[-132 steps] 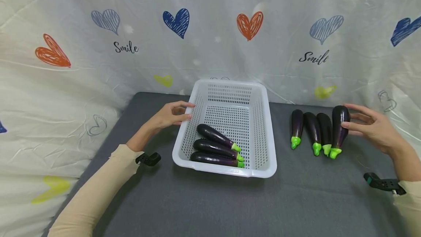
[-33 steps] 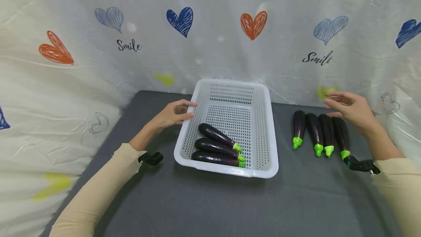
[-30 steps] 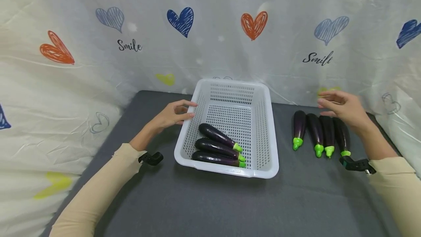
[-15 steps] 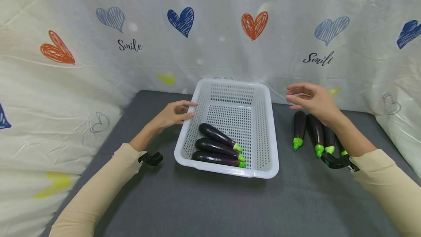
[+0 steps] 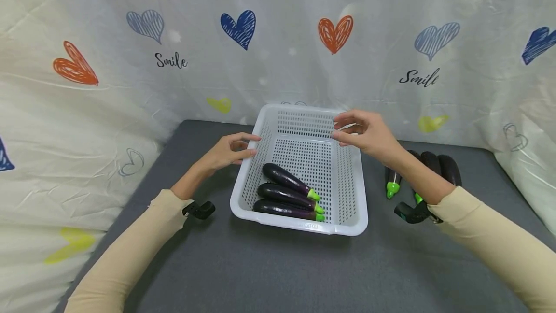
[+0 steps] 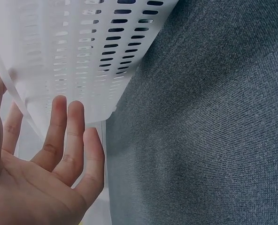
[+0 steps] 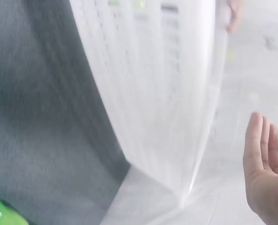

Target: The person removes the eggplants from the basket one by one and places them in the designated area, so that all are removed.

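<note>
A white slotted plastic basket [image 5: 299,228] stands in the middle of the table. Inside it, at the near left, lie 3 dark purple eggplants [image 5: 284,192] with green stem ends. My left hand [image 5: 226,151] holds the basket's left rim; in the left wrist view its thumb and forefinger reach over the rim [image 6: 24,105], other fingers outside. My right hand [image 5: 367,134], fingers loosely bent and holding nothing, hovers above the basket's far right rim. Several more eggplants [image 5: 449,169] lie on the table to the right, partly hidden by my right forearm.
A dark grey cloth covers the table [image 5: 278,274]. Behind and to the left hangs a pale curtain [image 5: 286,71] printed with hearts. Each wrist wears a black camera strap, such as the left strap [image 5: 199,209].
My right hand has let go of the eggplant it held at the right, which now lies in the row. Empty, it has moved left to the basket. My left hand stays put.
</note>
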A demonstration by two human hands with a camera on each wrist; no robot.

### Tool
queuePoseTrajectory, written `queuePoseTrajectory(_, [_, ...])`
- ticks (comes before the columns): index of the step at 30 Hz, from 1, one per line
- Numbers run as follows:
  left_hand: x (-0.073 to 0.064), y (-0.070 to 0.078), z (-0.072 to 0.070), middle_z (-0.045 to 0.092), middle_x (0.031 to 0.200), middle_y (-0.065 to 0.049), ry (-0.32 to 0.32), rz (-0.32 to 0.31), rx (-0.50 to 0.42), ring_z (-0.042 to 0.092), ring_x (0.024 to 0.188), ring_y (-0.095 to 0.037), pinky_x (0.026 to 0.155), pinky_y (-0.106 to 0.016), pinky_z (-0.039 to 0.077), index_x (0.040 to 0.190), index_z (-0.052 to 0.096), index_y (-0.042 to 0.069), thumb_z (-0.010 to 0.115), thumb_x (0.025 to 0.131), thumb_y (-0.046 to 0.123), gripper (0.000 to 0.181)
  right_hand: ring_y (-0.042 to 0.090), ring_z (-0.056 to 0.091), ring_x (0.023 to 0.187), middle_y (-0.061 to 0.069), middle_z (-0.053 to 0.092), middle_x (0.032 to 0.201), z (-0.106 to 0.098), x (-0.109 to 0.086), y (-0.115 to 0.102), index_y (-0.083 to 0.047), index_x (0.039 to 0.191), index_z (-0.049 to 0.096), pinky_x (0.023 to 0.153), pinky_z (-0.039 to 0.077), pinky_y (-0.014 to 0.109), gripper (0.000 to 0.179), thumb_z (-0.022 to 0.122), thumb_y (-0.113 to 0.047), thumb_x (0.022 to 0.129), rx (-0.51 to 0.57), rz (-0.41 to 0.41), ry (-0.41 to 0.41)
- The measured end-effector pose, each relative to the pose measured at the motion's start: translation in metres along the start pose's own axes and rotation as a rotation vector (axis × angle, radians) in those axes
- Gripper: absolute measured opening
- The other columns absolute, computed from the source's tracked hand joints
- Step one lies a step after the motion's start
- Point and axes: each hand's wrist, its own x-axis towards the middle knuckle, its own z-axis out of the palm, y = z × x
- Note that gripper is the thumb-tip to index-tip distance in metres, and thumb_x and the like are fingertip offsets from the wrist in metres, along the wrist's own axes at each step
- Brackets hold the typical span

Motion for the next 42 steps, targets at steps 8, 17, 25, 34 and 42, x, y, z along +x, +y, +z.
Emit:
queuePoseTrajectory(8, [-0.001,0.0,-0.001,0.059,0.113,-0.016,0.0,0.0,0.0,0.058,0.102,-0.027,0.082,-0.049,0.047,0.134,0.051,0.009,0.067,0.089,0.022,0.049,0.034,0.059,0.095,0.018,0.058,0.109,0.035,0.011,-0.007,0.004,0.117,0.058,0.073,0.053,0.034,0.036,0.07,-0.004,0.084,0.09,-0.026,-0.041])
queuePoseTrajectory(17, [0.001,0.0,0.0,0.058,0.113,-0.016,-0.003,-0.005,-0.004,0.058,0.102,-0.027,0.083,-0.049,0.047,0.135,0.05,0.008,0.067,0.089,0.024,0.051,0.024,0.062,0.092,0.007,0.061,0.105,0.068,0.023,0.018,-0.007,0.111,0.063,0.074,0.052,0.035,0.039,0.078,-0.02,0.078,0.145,0.047,-0.06])
queuePoseTrajectory(25, [0.001,-0.001,0.0,0.059,0.112,-0.014,-0.002,-0.012,0.0,0.058,0.102,-0.027,0.083,-0.049,0.047,0.135,0.05,0.01,0.067,0.089,0.025,0.051,0.022,0.062,0.093,0.007,0.06,0.108,0.087,0.023,0.017,-0.009,0.113,0.063,0.076,0.051,0.036,0.043,0.08,-0.026,0.077,0.132,0.154,-0.105])
queuePoseTrajectory(34, [0.0,0.0,0.0,0.059,0.113,-0.016,-0.004,-0.01,-0.001,0.058,0.102,-0.028,0.084,-0.049,0.047,0.135,0.05,0.01,0.066,0.09,0.024,0.05,0.026,0.062,0.095,0.01,0.06,0.109,0.081,0.03,0.009,-0.006,0.114,0.063,0.077,0.051,0.036,0.043,0.079,-0.023,0.078,0.132,0.166,-0.125])
queuePoseTrajectory(42, [0.0,0.001,0.001,0.06,0.112,-0.014,-0.002,-0.016,0.012,0.058,0.102,-0.028,0.083,-0.048,0.047,0.134,0.051,0.011,0.066,0.089,0.025,0.049,0.022,0.061,0.096,0.005,0.06,0.108,0.084,0.039,0.011,-0.011,0.113,0.064,0.076,0.051,0.035,0.044,0.08,-0.03,0.076,0.108,0.156,-0.126])
